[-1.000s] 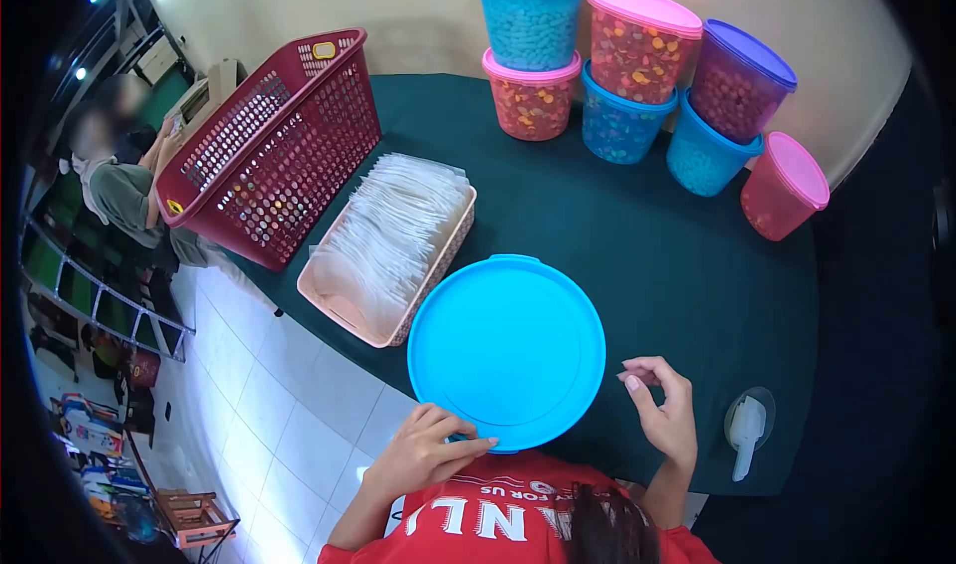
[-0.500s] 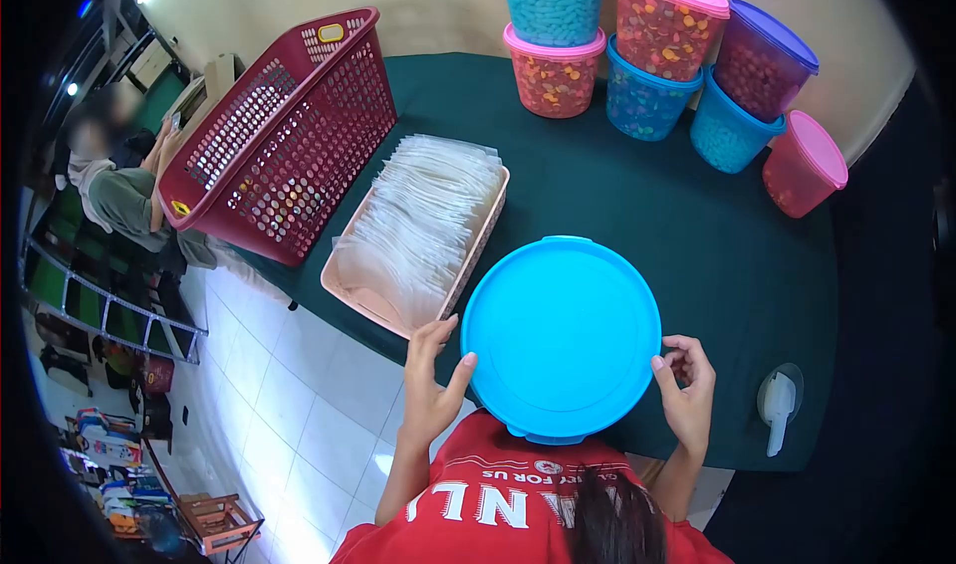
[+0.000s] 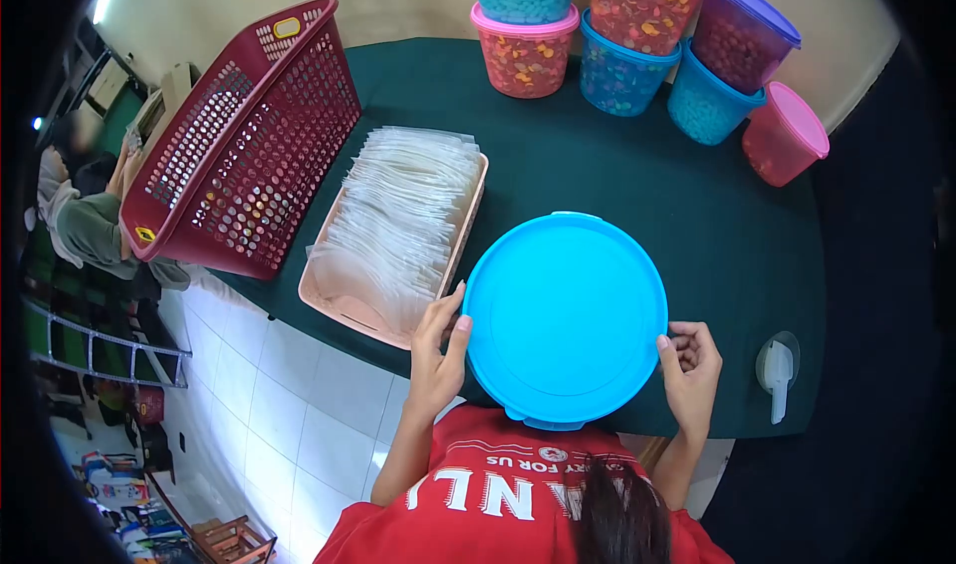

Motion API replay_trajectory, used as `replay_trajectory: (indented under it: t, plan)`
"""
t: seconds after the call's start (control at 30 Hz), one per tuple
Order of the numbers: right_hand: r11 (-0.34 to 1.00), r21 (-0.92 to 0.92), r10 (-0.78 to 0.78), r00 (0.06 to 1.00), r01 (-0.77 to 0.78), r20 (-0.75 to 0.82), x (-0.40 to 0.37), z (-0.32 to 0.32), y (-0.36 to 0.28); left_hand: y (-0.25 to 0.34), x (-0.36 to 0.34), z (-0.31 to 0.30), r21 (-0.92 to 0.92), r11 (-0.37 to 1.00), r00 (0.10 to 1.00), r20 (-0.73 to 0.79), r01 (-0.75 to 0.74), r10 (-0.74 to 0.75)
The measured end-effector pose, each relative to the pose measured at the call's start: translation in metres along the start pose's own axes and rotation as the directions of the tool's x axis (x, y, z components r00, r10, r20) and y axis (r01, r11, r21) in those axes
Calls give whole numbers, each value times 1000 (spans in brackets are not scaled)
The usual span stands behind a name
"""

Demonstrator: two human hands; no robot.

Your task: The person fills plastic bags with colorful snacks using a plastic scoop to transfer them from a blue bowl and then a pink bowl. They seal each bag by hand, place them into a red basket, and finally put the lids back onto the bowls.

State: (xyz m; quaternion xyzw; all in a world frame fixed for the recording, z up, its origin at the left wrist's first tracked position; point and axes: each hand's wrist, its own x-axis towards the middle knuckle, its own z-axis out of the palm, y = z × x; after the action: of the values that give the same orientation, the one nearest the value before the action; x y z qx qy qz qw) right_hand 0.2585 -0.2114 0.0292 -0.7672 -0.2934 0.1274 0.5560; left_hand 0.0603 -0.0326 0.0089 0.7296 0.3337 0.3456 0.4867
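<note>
Dark green table point(image 3: 558, 176) under everything. Maroon perforated basket point(image 3: 269, 146), far left. Peach tray point(image 3: 349, 310) packed with clear plastic packets point(image 3: 408, 216), right of basket. Round blue lid point(image 3: 566, 320) at near table edge, between hands. Seven lidded tubs point(image 3: 523, 51) at back right (three stacked pairs, one single). Left hand point(image 3: 433, 357): fingers slightly parted at lid's left rim, thumb against it. Right hand point(image 3: 692, 380): thumb on right rim, other fingers curled beside it. White scoop point(image 3: 779, 375) in small clear dish point(image 3: 765, 365), right side
</note>
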Motion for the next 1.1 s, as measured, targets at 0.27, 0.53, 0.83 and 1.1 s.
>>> replay_trajectory:
  t: [0.27, 0.53, 0.83, 1.1]
  plan:
    - [980, -174, 103, 994, -96, 29, -6, 6, -27, -8, -2, 2, -354, 906, 972, 58, 232, -226]
    - [961, -255, 129, 990, -109, 62, -30, -2, -27, -6, -8, -4, -409, 840, 934, 164, 357, -317]
    - [940, -140, 323, 942, -310, 88, -52, 1, -52, -9, -23, -3, -485, 796, 931, 159, 364, -328]
    - [947, 17, 316, 944, -319, 95, -61, -13, -32, -29, -63, -16, -592, 634, 867, 369, 498, -336]
